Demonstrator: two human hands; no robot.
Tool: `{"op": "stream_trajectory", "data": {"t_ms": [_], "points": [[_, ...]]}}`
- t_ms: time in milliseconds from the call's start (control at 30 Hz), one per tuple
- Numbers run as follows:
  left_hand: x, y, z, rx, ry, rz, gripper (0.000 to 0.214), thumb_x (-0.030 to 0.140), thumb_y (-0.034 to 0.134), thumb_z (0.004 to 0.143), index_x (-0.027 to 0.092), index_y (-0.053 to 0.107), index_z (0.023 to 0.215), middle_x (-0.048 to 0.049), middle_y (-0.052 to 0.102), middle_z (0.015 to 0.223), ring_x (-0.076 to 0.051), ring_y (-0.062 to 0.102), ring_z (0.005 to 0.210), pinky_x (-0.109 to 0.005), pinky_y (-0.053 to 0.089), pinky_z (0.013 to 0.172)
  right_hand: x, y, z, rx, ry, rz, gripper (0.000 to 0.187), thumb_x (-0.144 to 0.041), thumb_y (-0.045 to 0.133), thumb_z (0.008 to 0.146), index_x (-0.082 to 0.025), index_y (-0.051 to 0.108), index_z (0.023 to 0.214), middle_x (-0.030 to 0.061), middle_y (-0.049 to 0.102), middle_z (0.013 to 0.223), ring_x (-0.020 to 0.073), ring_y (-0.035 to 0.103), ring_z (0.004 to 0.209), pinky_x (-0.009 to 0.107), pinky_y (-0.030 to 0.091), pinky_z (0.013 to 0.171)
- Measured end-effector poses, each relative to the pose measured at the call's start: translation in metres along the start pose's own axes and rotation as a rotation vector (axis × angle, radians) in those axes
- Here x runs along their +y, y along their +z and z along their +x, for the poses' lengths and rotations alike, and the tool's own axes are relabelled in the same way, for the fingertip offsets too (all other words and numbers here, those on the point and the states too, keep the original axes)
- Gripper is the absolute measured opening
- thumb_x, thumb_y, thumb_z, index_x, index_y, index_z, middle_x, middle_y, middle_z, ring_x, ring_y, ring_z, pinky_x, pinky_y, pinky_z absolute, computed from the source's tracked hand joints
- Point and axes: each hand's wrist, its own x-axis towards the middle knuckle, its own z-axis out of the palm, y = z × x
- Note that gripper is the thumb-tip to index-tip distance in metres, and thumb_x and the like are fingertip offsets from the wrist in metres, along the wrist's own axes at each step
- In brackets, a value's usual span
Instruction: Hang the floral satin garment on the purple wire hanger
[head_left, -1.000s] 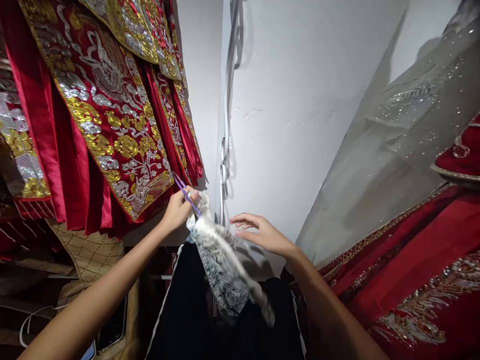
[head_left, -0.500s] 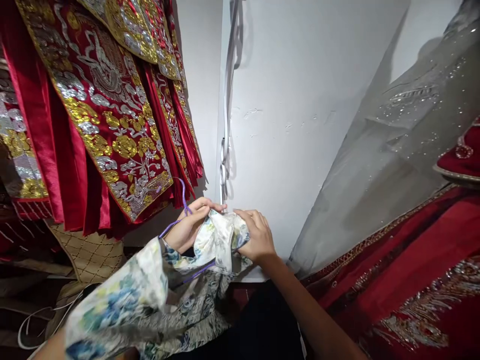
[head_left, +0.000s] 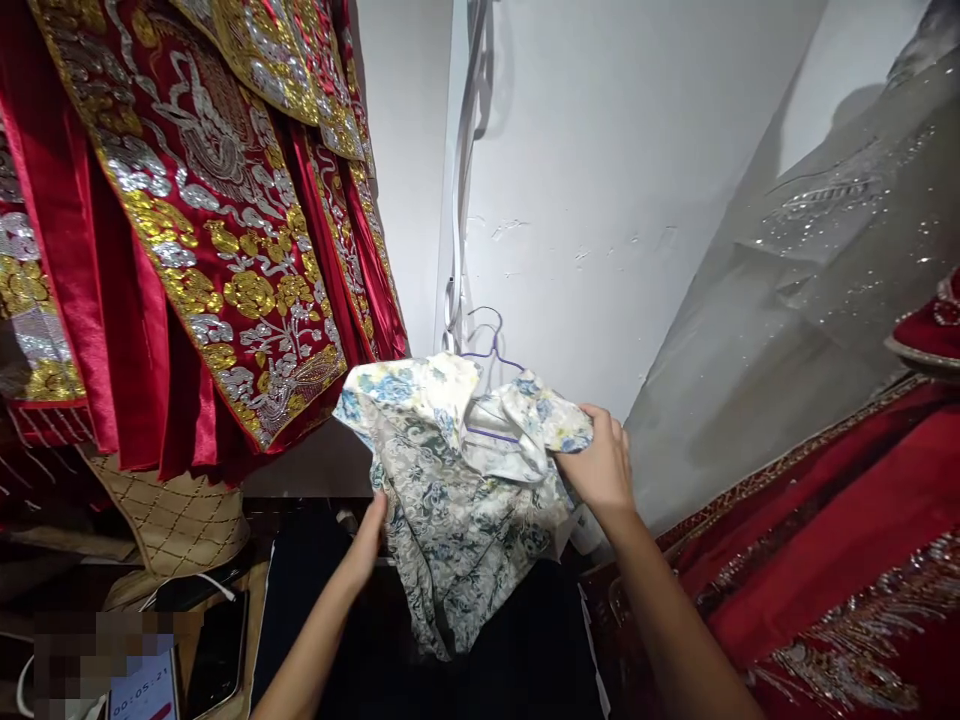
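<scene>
A white floral blouse with blue and yellow flowers is spread in front of me, collar up. A thin purple hanger sits in its shoulders, with its hook sticking up above the neckline. My right hand grips the blouse at the right-hand shoulder. At the opposite side edge, my left hand holds the cloth lower down; its thumb shows and its other fingers are hidden behind the fabric.
Red gowns with gold and silver embroidery hang at the left. To the right are a sheer sparkling grey gown and a red beaded garment. A white wall stands ahead. Phones lie at the lower left.
My left arm has come out of the blouse and now holds its side. The blouse has been turned and spread upright on the hanger; my right hand has moved right.
</scene>
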Motion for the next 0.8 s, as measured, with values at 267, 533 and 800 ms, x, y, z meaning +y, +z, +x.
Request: {"op": "stream_trajectory", "data": {"t_ms": [267,533,800], "points": [[-0.056,0.0,-0.033,0.308,-0.057,-0.062,0.054,0.047,0.072,0.08,0.021,0.062,0.126,-0.0138,0.061,0.137,-0.033,0.049,0.135,-0.045,0.037,0.114,-0.068,0.017,-0.023,-0.232,-0.248,0.046,0.087,-0.036,0.072,0.071,-0.028,0.034,0.15,0.0156,0.045,0.134,0.0426,0.036,0.129,0.064,0.023,0.106],[-0.064,-0.015,-0.052,0.3,-0.111,-0.213,0.058,0.043,0.075,0.08,0.019,0.06,0.131,-0.0137,0.064,0.133,-0.03,0.052,0.133,-0.043,0.035,0.116,-0.11,0.053,-0.092,-0.419,-0.043,0.862,0.049,-0.044,0.057,0.088,-0.022,0.054,0.133,0.0118,0.058,0.131,0.026,0.054,0.122,0.04,0.044,0.103],[-0.059,-0.017,-0.069,0.081,-0.145,-0.253,0.059,0.042,0.074,0.081,0.019,0.06,0.133,-0.0127,0.064,0.132,-0.03,0.059,0.125,-0.044,0.038,0.115,-0.055,0.121,-0.261,-0.927,0.715,0.989,0.064,-0.083,0.051,0.071,-0.02,0.055,0.078,0.0008,0.056,0.055,0.0134,0.044,0.041,0.025,0.03,0.039]]}}
